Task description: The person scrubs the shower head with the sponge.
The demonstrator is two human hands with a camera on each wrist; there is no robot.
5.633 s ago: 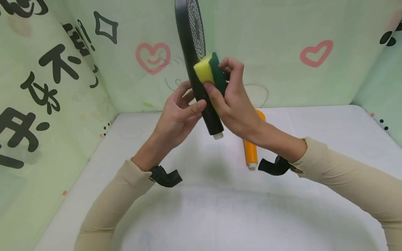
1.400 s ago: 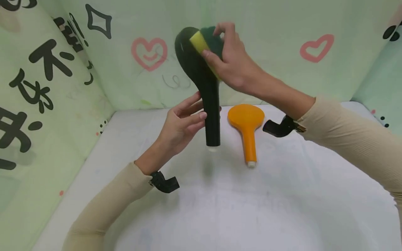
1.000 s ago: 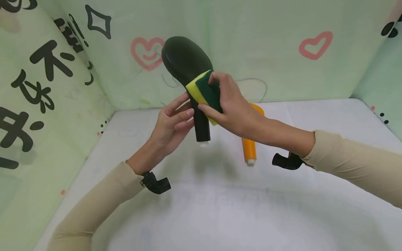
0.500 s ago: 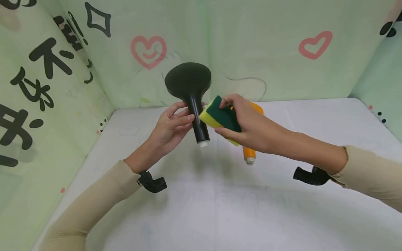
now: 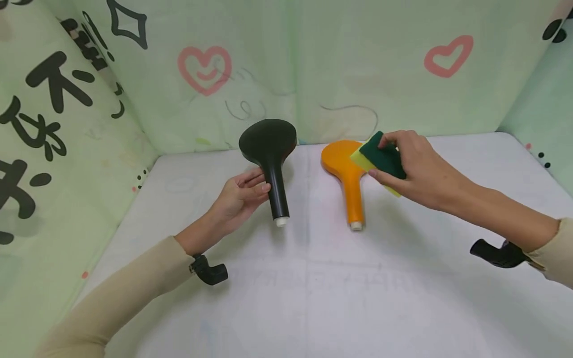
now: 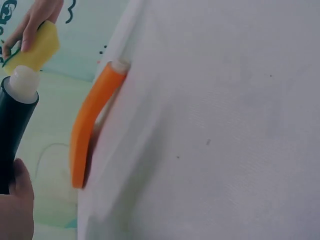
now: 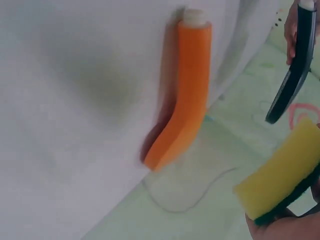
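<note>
Sponge pinched in right hand hides orange shower head edge; left hand grips black shower head.

We see two shower heads on worktop: one left, other right; sponge over right one.

Open white table in front; orange shower head and black shower head block back; walls close behind.

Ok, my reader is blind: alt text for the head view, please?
A left hand holds a black shower head by its handle; the right hand grips a sponge over an orange shower head lying on a white table.
</note>
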